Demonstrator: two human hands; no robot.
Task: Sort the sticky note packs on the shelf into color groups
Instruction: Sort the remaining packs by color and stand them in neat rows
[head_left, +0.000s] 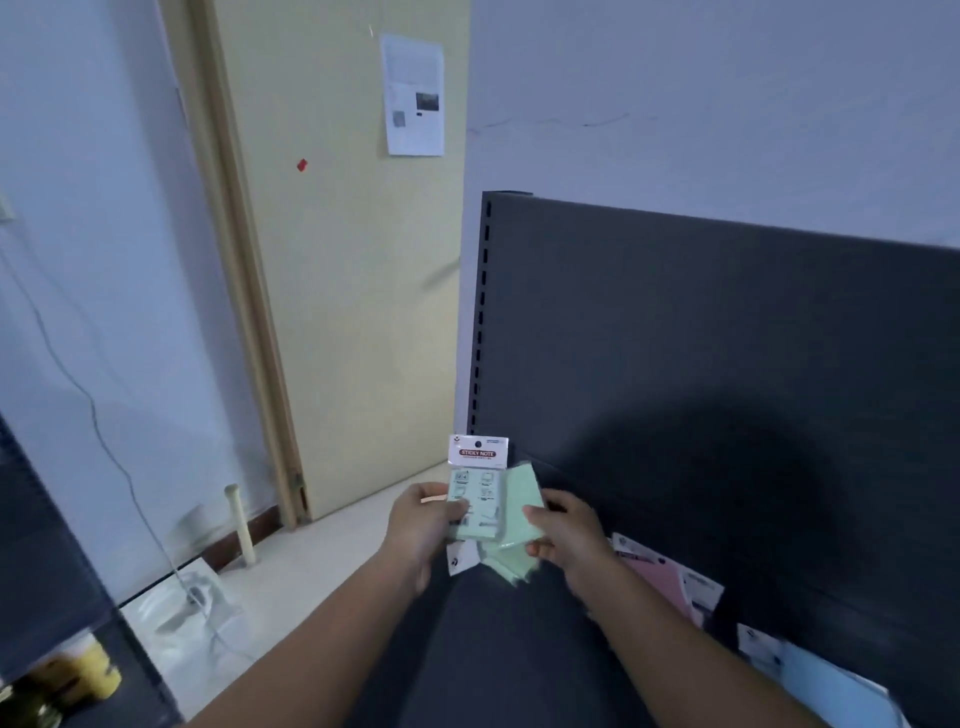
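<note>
Both hands hold a fan of green packs (522, 501) over the left end of the shelf (519, 654), above its board. The left hand (421, 525) grips the front pack by its left edge, thumb on the printed face and fingers curled behind. That pack's header card stands upright, with its top edge in front of the foot of the slotted upright (483, 322). The right hand (569, 535) pinches the tilted packs behind from the right, thumb on top and fingers curled under. One green corner pokes out below the hands.

The back panel (727, 389) rises close behind the knuckles. A pink pack (660, 577) lies flat on the board just right of the right wrist. A blue pack (831, 686) lies farther right, well apart from the green ones. Past the shelf's left end, open floor (311, 561) runs to the door (353, 312).
</note>
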